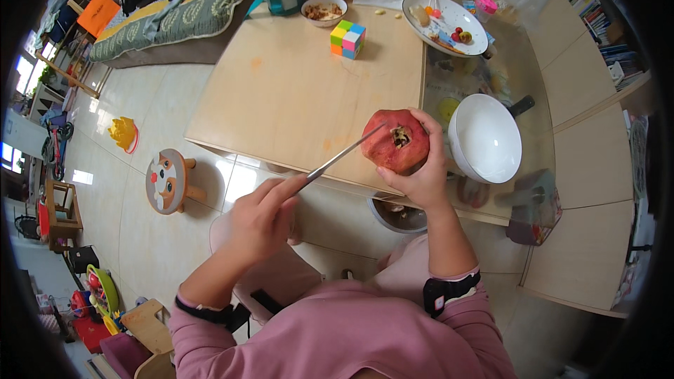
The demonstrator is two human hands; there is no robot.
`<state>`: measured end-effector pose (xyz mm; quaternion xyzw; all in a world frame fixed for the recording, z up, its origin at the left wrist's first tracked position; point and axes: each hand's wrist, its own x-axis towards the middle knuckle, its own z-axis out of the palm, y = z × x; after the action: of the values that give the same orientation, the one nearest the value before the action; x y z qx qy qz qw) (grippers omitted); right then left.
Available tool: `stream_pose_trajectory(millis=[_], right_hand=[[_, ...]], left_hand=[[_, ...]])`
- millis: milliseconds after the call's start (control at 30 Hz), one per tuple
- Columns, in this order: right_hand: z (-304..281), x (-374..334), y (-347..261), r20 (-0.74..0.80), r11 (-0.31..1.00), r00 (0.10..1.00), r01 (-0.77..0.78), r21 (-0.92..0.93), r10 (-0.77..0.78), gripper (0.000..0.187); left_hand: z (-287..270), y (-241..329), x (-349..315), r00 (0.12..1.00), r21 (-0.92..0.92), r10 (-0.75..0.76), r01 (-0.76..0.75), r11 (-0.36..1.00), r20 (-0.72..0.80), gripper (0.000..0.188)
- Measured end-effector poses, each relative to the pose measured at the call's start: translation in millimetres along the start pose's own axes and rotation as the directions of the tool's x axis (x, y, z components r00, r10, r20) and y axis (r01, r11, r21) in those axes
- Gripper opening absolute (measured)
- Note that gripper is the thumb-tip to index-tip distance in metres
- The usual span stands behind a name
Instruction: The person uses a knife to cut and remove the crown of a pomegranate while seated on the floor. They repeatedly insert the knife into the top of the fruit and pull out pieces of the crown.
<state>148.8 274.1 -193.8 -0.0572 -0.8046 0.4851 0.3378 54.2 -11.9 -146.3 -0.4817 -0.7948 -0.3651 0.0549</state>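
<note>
My right hand [428, 172] grips a red pomegranate [387, 156] from its right side, fingers behind and thumb at the lower edge. The fruit's open, dried crown faces up. In my left hand [261, 219] is a slim metal knife [335, 159], held by its handle end with the fingers closed round it. The blade slants up and to the right, and its tip meets the pomegranate's skin left of the crown. The fruit is held over the near edge of the wooden table [281, 91]. A white bowl [493, 137] stands just right of my right hand.
A colourful cube puzzle [347, 40], a small bowl of food [323, 18] and a white plate with fruit [453, 14] occupy the table's far part. Below the table edge sits a grey basin [393, 219]. A dog-faced stool [167, 181] and a yellow crown [123, 133] are on the floor.
</note>
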Motion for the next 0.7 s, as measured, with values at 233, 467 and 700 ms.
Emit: stream_pose_trajectory(millis=[233, 467, 700], right_hand=[[6, 3, -2, -0.015, 0.983, 0.986, 0.163, -0.080, -0.165, 0.093], [5, 3, -9, -0.017, 0.958, 0.975, 0.213, -0.189, -0.220, 0.091], [7, 2, -13, -0.039, 0.935, 0.963, 0.250, -0.253, -0.268, 0.090]], left_hand=[[-43, 13, -23, 0.988, 0.251, 0.144, -0.151, 0.956, 0.046, 0.051], [-46, 23, -22, 0.989, 0.281, 0.138, -0.150, 0.948, 0.062, 0.054], [-46, 27, -21, 0.991, 0.296, 0.115, -0.132, 0.946, 0.074, 0.054]])
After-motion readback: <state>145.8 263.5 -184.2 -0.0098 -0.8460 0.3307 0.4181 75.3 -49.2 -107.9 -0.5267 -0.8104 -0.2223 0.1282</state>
